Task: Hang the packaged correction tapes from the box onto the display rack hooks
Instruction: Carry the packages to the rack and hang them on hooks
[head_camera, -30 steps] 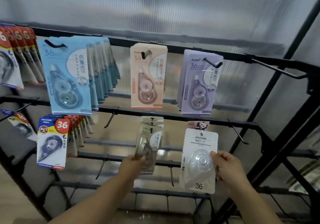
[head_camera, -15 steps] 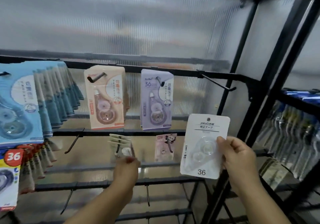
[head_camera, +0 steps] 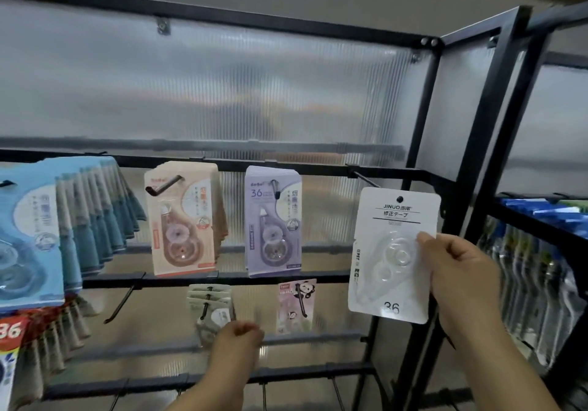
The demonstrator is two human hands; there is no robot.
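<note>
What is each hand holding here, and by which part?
The right hand pinches the white correction tape pack at its right edge. The left hand appears closed on nothing.

Black rack point(head_camera: 423, 251): blue point(head_camera: 28, 238), peach point(head_camera: 183, 219), lilac packs point(head_camera: 273, 222) hanging.

The held correction tape pack point(head_camera: 393, 251) is white with black lettering and a clear blister. On the black rack point(head_camera: 477, 143) hang light-blue packs point(head_camera: 28, 238), peach packs point(head_camera: 183, 219), lilac packs point(head_camera: 273, 219) and a pink panda-print pack point(head_camera: 296, 304).
</note>
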